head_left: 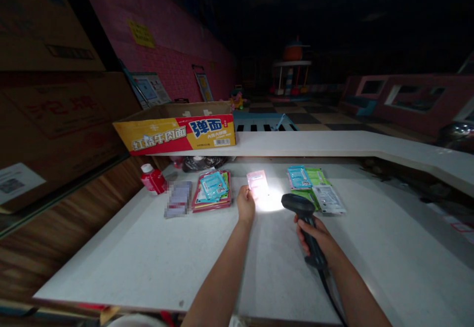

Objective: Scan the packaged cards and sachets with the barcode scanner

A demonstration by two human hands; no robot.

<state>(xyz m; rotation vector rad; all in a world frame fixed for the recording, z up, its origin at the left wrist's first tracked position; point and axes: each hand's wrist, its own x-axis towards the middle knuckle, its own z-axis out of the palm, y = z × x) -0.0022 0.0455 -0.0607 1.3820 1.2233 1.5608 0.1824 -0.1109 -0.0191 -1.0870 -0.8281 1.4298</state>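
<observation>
My left hand (246,203) pinches the lower left edge of a small pink packet (258,181), held up over the white counter. In my right hand (314,238) is a black barcode scanner (307,218), gripped by its handle, with its head tilted left. Its bright light falls on the packet and on the counter beside it. To the right lies a group of blue, green and silver packets (300,178). Left of my left hand, more blue packets (214,186) rest on a pile of red-edged flat packs (195,203).
A red bottle with a white cap (152,179) and a blurred stack (178,199) are on the left of the counter (155,258). A yellow and red noodle carton (177,132) stands on the raised ledge (314,143). Large cardboard boxes (62,124) rise at far left.
</observation>
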